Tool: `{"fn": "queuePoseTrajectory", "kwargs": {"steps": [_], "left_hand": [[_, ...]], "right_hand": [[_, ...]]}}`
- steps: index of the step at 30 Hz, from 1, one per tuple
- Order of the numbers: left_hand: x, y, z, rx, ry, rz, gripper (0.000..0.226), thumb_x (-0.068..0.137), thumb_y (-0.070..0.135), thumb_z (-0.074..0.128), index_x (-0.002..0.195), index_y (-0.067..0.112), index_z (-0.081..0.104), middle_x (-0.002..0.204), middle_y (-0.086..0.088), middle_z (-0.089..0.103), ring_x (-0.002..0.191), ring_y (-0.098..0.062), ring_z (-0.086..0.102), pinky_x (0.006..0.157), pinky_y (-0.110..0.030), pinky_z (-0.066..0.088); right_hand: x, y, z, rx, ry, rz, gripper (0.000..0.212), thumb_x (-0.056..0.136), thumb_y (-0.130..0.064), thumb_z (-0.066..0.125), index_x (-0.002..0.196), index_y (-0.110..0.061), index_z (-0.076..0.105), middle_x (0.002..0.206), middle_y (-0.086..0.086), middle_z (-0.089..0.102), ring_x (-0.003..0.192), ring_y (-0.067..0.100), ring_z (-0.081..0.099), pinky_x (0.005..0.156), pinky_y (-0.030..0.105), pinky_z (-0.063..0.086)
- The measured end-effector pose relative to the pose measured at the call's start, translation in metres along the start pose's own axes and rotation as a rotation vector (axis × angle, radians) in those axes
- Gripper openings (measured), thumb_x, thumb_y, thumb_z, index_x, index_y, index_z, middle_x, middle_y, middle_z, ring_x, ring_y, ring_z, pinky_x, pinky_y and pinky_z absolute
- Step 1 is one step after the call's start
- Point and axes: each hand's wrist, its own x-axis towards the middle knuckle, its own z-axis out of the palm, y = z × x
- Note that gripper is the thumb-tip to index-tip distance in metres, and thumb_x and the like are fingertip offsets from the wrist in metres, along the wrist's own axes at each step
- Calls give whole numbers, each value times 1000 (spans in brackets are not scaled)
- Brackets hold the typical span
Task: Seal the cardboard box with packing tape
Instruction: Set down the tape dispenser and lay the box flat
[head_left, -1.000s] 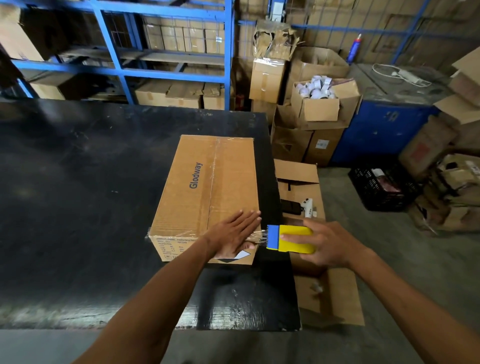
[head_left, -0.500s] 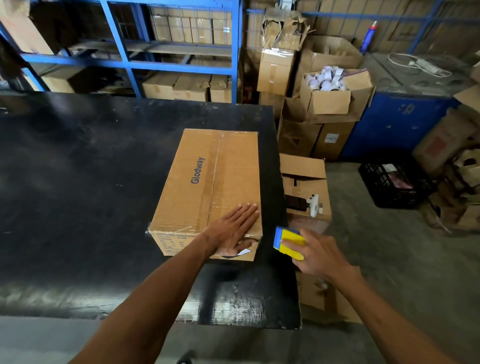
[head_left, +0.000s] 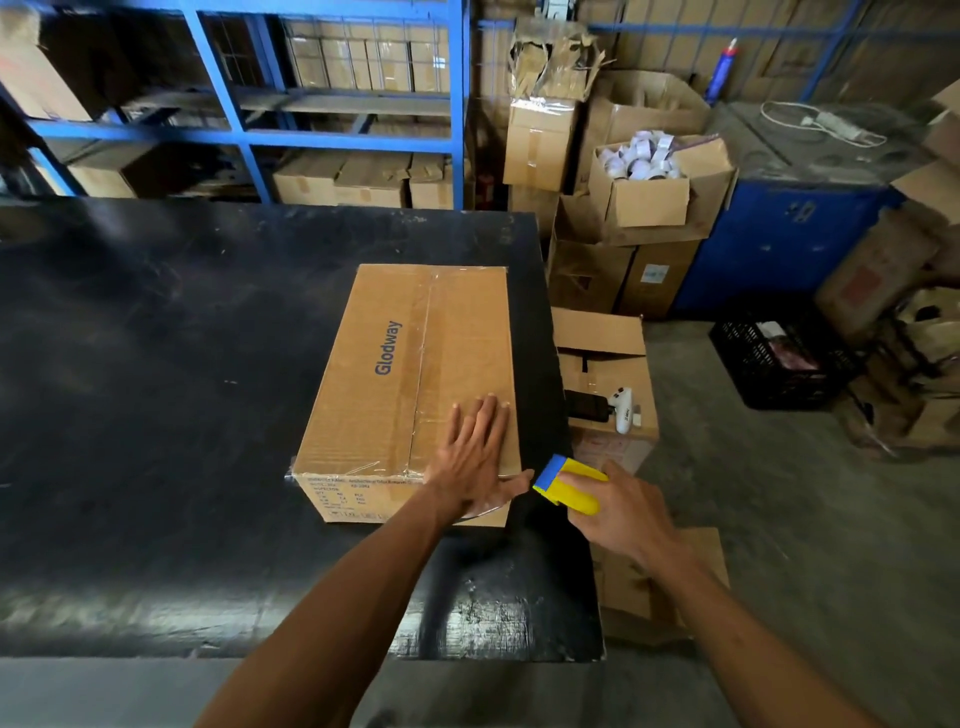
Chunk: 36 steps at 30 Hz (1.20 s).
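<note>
Closed cardboard box (head_left: 415, 384), printed "Glodway", lying on the black table (head_left: 171, 395) near its right edge; clear tape (head_left: 428, 343) runs along the top centre seam and over the near top edge. The left hand (head_left: 475, 457) lies flat on the near right corner of the box top, fingers extended and close together, thumb spread over the near edge, grasping nothing. The right hand (head_left: 618, 506) is clenched around a yellow and blue tape cutter (head_left: 569, 483), held just beside the box's near right corner, blue end toward the left thumb; whether the cutter touches the thumb cannot be told. Compared with one second earlier, the stretched strand of tape between box and cutter is no longer visible, the cutter is tilted rather than level, and the left hand has slid farther onto the box top. Beyond the table's right edge stands an open carton (head_left: 602, 374) carrying a white device (head_left: 623, 408); blue shelving (head_left: 249, 135) rises behind.
</note>
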Motion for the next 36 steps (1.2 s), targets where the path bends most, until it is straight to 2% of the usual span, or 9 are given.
{"fn": "queuePoseTrajectory", "kwargs": {"steps": [4, 8, 13, 16, 20, 24, 27, 31, 36], "left_hand": [[1, -2, -1, 3, -48, 13, 106, 83, 85, 6, 156, 9, -10, 163, -13, -16, 150, -25, -19, 122, -51, -5], [2, -3, -1, 18, -48, 22, 104, 86, 82, 13, 156, 9, -9, 163, -13, -16, 149, -25, -20, 122, -51, -6], [5, -2, 1, 20, -54, 20, 103, 87, 80, 17, 156, 8, -10, 163, -14, -17, 149, -26, -21, 122, -49, -9], [4, -2, 1, 18, -48, 17, 102, 87, 80, 16, 156, 8, -9, 164, -14, -15, 149, -26, -20, 122, -49, -9], [5, -2, 2, 17, -53, 18, 102, 87, 80, 16, 156, 8, -9, 164, -14, -15, 150, -27, -19, 122, -51, -6], [4, -2, 2, 17, -55, 26, 103, 88, 80, 16, 156, 7, -9, 163, -15, -16, 150, -27, -20, 121, -52, -6], [1, 0, -1, 9, -40, -16, 111, 84, 85, 15, 154, 3, -11, 162, -20, -19, 149, -31, -22, 121, -54, -7], [0, 4, -11, -92, -40, -202, 130, 70, 98, 9, 152, 0, -17, 157, -23, -28, 146, -35, -29, 118, -58, -12], [-3, -2, -10, -131, -121, -262, 131, 70, 97, 9, 152, -3, -12, 159, -26, -21, 147, -39, -22, 118, -60, -7]], "right_hand": [[1, -2, 8, 518, -9, 240, 50, 85, -52, 56, 134, -42, 49, 105, -3, 63, 96, 21, 62, 86, 38, 51], [6, -9, 25, 731, -50, 432, 38, 96, -44, 50, 131, -31, 49, 118, 3, 62, 111, 28, 57, 92, 35, 43], [10, -14, 65, 634, 0, 486, 34, 99, -37, 44, 117, -19, 66, 112, 15, 68, 108, 34, 59, 90, 35, 43], [8, -16, 91, 583, -41, 549, 37, 98, -44, 40, 114, -22, 66, 108, 18, 66, 103, 36, 60, 87, 41, 48], [-1, -20, 111, 546, -12, 562, 33, 99, -39, 42, 113, -20, 66, 103, 17, 68, 98, 36, 61, 73, 36, 42], [0, -18, 117, 519, -36, 584, 32, 96, -40, 47, 111, -20, 66, 105, 17, 67, 99, 36, 61, 75, 36, 46], [12, -20, 100, 465, -47, 627, 47, 90, -53, 50, 120, -18, 60, 122, 18, 58, 117, 38, 52, 93, 42, 45], [49, -35, 41, 745, 14, 537, 68, 93, -63, 41, 148, -24, 37, 153, 9, 37, 140, 29, 34, 111, 46, 29], [112, -70, -24, 716, 17, 230, 65, 97, -64, 27, 155, -37, 12, 164, -9, 1, 149, 15, 1, 118, 49, 9]]}}
